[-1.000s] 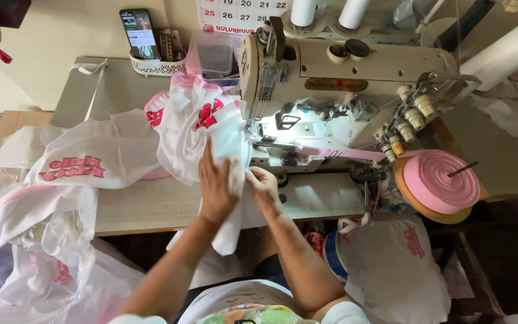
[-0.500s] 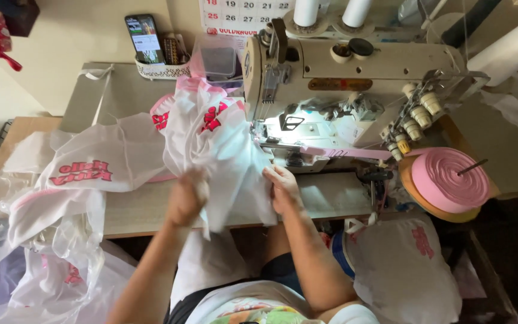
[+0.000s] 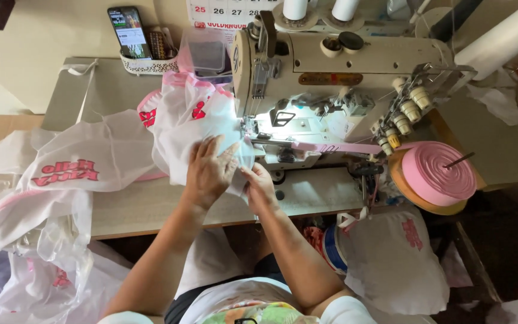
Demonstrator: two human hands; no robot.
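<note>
A sheer white fabric piece (image 3: 196,123) with pink trim and red print lies bunched on the table beside the sewing machine (image 3: 331,66). My left hand (image 3: 208,171) presses flat on the fabric, fingers spread toward the needle area. My right hand (image 3: 259,186) pinches the fabric's lower edge just left of the presser foot (image 3: 252,129). A pink binding tape (image 3: 337,147) runs from the large pink roll (image 3: 436,174) into the machine.
More white printed pieces (image 3: 67,168) trail off the wooden table (image 3: 145,207) to the left. A phone (image 3: 128,31) stands in a small basket at the back, next to a clear plastic box (image 3: 206,54). A white bag (image 3: 394,258) hangs below the table.
My left hand, which had lifted and pulled the fabric leftward, has come back down flat on it near the needle. The fabric is now spread closer to the presser foot.
</note>
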